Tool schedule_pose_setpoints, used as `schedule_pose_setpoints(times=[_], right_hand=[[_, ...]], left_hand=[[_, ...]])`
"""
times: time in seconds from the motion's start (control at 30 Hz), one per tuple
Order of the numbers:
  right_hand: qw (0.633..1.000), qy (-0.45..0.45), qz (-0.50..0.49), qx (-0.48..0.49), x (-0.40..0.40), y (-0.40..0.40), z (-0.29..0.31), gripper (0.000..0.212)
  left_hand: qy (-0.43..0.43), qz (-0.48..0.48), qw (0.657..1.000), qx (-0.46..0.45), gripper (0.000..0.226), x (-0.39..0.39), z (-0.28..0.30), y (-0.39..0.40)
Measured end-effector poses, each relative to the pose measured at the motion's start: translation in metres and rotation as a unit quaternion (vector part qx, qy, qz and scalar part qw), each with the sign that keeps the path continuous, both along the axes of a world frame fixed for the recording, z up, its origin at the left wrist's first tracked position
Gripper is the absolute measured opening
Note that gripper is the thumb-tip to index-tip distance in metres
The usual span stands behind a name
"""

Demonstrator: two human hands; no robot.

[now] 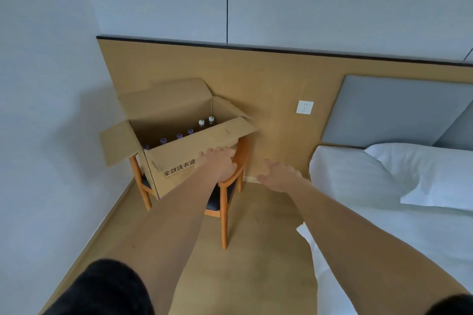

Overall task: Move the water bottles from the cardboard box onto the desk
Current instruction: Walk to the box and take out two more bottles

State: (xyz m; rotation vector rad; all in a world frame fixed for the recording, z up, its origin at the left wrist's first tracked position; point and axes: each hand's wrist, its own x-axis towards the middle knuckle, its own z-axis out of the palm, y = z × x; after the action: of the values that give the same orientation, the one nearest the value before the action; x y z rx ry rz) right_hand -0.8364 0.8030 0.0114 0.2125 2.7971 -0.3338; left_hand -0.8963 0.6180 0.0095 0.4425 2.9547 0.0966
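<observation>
bottles [179,135] standing upright inside cardboard box [189,161], just beyond left hand [218,163]; right hand [279,175] trailing right of box; both spread, holding nothing.

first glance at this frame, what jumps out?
The open cardboard box sitting on a wooden chair in the room's corner, with a row of bottle caps showing inside, mostly purple and two white. Both bare arms stretch toward it: the left hand lies in front of the box's near wall, the right hand hovers open beside the chair. A white bed with a pillow fills the right side.
</observation>
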Motion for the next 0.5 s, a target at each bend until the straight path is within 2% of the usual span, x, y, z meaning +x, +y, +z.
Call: schedule_pose_setpoints(times=[0.37, 0.5], right_hand=[[0.998, -0.001, -0.059, -0.005, -0.136, 0.060, -0.013, 0.066], [0.996, -0.013, -0.092, -0.006, -0.195, 0.074, -0.009, 0.070]], left_hand=[[-0.006, -0.030, 0.999, 0.017, 0.045, -0.150, -0.013, 0.051], [0.002, -0.044, 0.999, 0.029, 0.044, -0.211, -0.010, 0.067]])
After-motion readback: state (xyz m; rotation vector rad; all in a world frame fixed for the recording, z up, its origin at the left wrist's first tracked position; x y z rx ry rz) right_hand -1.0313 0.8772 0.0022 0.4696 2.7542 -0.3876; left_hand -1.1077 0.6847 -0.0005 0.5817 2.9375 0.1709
